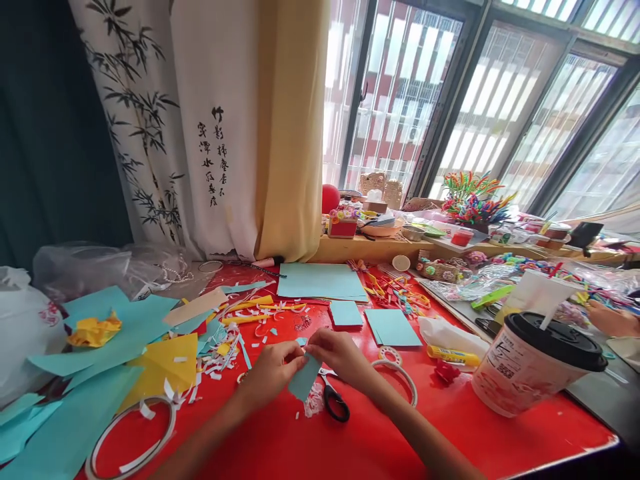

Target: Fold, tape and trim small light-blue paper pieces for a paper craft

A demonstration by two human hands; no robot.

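Note:
A small piece of light blue paper [304,379] hangs between my two hands above the red table. My left hand [276,368] pinches its upper left edge. The fingers of my right hand [340,357] are closed on its top corner, close to the left fingertips. Black-handled scissors [334,400] lie just below my right hand, their blades partly hidden by it. White paper shreds [314,401] are heaped beside the scissors. Behind my hands sit a small stack of blue squares [346,314] and a larger blue stack [393,327].
Blue sheets [107,333], yellow paper [170,360] and a tape roll [135,433] cover the left side. A lidded cup [537,367], a glue tube [453,355] and another ring [407,383] stand or lie at right. Another person's hand [613,319] shows at far right.

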